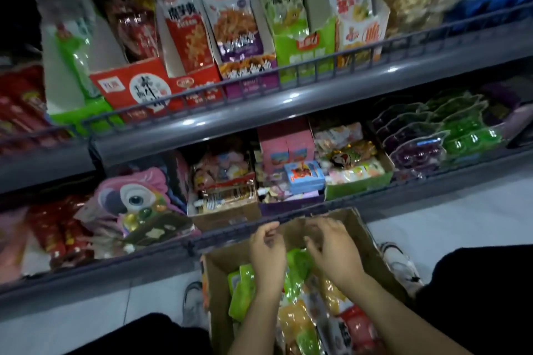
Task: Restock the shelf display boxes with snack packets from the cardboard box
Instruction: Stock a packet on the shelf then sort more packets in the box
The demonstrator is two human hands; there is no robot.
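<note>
Cardboard box (360, 235): two hands, left hand (266, 251), right hand (334, 248), inside.

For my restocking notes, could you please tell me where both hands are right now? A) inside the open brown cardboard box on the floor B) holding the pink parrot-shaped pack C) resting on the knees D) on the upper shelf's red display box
A: the left hand and right hand are both over the green snack packets in the open brown cardboard box.

A pink parrot-shaped pack (135, 196) lies on the lower shelf, left of centre. Purple pouches (412, 138) and green pouches (467, 135) are stacked side by side at the right end. White sneakers (193, 305) stand on the pale tiled floor (450, 210) below the grey shelf rail (288, 112).
</note>
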